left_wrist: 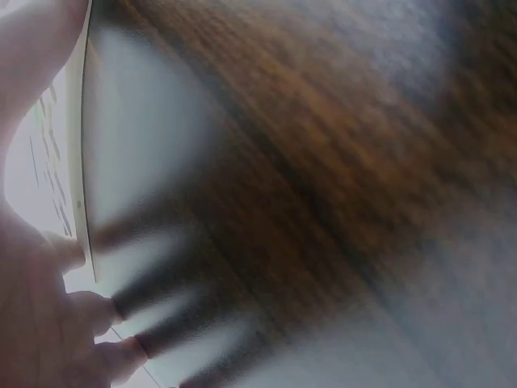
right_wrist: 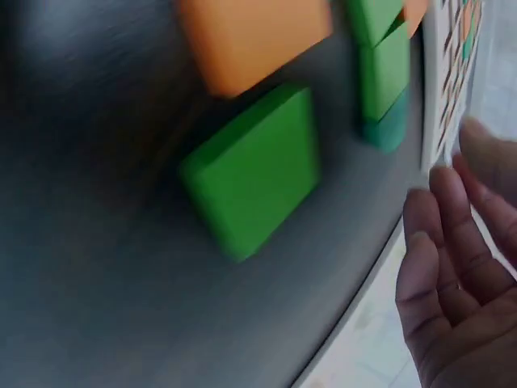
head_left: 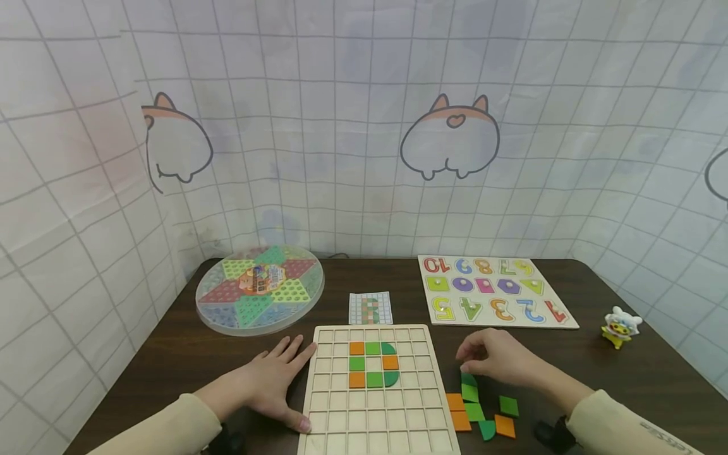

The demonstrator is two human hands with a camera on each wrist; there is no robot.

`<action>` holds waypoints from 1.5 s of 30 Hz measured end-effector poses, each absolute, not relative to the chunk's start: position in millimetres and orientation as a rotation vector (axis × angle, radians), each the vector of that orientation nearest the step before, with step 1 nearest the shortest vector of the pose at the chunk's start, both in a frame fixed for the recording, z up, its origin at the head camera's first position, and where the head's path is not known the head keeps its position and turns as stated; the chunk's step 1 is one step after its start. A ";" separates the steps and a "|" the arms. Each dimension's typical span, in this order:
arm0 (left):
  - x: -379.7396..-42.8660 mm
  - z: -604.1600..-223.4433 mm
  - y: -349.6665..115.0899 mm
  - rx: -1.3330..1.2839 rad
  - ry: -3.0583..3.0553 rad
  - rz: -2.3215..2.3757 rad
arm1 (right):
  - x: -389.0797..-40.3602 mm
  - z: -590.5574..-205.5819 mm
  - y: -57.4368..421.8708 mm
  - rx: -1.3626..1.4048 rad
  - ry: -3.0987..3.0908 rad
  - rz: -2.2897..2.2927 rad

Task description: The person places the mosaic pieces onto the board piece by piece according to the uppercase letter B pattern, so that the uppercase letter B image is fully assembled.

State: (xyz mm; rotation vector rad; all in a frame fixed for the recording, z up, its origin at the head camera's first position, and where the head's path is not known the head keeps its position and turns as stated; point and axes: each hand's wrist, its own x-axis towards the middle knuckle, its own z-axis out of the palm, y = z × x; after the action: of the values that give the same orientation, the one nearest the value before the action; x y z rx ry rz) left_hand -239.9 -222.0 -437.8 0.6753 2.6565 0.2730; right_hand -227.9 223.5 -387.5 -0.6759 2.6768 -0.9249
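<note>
A pale wooden grid board lies on the table. Near its top, orange, green and rounded dark green tiles form a ring around one bare cell. My left hand is spread flat at the board's left side, its thumb and a fingertip touching the edge. To the right of the board, my right hand hovers just above the far end of a loose tile group. Its fingers are loosely bent, and the right wrist view shows nothing between them. A single green tile lies closest to that wrist camera.
Behind the board lies a pattern card. A round Chinese checkers board stands back left, a number puzzle board back right. One small figurine is at the far right. Loose orange tiles lie near the right forearm.
</note>
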 end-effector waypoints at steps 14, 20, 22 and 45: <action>-245.7 -447.9 -225.9 0.686 2.654 0.243 | -214.3 -400.6 234.9 -0.714 2.612 -0.835; -243.9 -443.8 -223.5 0.679 2.657 0.247 | -214.1 -398.9 235.9 -0.797 2.698 -0.744; -242.8 -442.4 -222.9 0.679 2.661 0.248 | -214.6 -399.5 236.6 -0.829 2.732 -0.709; -238.8 -438.6 -221.0 0.678 2.668 0.264 | -215.9 -398.2 237.3 -0.717 2.718 -0.800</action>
State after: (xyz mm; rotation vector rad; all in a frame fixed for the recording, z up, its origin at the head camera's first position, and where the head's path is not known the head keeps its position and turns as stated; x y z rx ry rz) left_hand -238.8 -221.0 -438.6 0.6781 2.6681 0.2641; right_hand -215.9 237.3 -398.2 -0.7171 2.7181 -0.8004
